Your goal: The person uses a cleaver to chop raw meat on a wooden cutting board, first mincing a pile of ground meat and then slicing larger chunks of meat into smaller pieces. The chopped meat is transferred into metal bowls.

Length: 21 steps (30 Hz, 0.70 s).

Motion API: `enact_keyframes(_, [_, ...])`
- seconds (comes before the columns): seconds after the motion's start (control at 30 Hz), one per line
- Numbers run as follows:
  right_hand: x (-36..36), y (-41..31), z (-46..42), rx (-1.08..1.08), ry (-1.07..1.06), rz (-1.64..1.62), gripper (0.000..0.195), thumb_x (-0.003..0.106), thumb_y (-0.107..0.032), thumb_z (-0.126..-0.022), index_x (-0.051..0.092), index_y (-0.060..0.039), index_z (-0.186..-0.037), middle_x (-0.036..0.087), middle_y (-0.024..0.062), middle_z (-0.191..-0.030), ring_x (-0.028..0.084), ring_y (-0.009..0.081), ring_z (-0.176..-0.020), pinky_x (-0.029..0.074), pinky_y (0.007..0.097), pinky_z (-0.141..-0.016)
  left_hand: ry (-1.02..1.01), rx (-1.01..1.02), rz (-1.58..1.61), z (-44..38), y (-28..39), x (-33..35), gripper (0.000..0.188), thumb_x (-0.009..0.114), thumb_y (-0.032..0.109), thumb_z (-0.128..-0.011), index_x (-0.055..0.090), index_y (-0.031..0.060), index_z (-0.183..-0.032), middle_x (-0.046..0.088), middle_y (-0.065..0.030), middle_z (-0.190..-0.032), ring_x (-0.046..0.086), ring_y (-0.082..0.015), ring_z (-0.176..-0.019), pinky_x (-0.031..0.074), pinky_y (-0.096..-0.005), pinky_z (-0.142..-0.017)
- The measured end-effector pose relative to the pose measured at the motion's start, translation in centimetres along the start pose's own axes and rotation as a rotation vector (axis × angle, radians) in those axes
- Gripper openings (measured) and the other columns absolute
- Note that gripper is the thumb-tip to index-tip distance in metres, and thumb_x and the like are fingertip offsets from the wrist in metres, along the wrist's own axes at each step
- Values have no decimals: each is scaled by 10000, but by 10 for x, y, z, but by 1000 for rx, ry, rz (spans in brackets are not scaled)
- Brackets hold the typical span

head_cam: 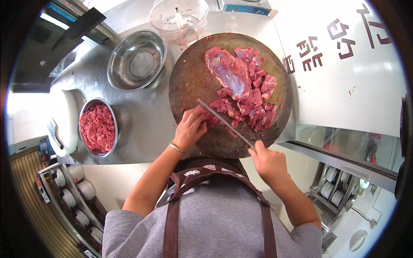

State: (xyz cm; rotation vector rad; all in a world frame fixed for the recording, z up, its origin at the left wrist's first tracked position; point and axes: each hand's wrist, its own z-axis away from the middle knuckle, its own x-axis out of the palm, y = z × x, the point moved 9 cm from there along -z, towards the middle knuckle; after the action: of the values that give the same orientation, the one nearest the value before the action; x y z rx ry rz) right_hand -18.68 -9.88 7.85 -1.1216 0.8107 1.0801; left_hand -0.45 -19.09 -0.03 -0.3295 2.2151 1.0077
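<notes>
My right hand (269,161) is closed on the handle of a knife (226,122), seen nearly edge-on, its blade reaching up and left over a round chopping board (190,77). At the board's lower left, the bent fingers of my left hand (191,127) press on a piece of raw red meat (209,118) beside the blade. A large slab of raw meat (229,75) lies farther up the board, with cut meat chunks (263,117) along its right and lower sides. My fingertips are partly hidden.
A steel bowl (137,61) with meat specks stands left of the board. Minced meat (97,127) fills a smaller steel bowl (116,142) farther left, near a white plastic container (69,129). A clear processor bowl (178,29) stands behind, on the steel worktop (138,119).
</notes>
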Motion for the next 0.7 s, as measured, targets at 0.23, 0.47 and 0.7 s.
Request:
enact_keyframes(0.23, [40,-37,-69,-64,70,-74,225,550,-256,-881,446,-58,-867,557,151,-526,586,352,-495,450,458,-433,-34,-81,-22,-8,-4,2,352,691,46,-585,591,31,-923,559,-107,-1048,522,-318,-1001,456,-386,-869])
enact_keyframes(0.47, [44,-2,-25,-19,-100,-62,201,518,-256,-896,444,-70,-915,573,139,-527,603,339,-495,463,468,-429,-7,-73,-45,-10,-7,-1,317,670,44,-588,584,42,-894,559,-99,-1018,522,-312,-989,457,-382,-858])
enact_keyframes(0.7, [52,-65,-119,-135,153,-158,190,512,-235,-900,446,-57,-901,592,170,-590,607,381,-574,468,478,-483,-6,-92,-12,-11,-5,-2,285,673,38,-589,572,40,-855,570,-94,-971,527,-308,-951,468,-381,-826])
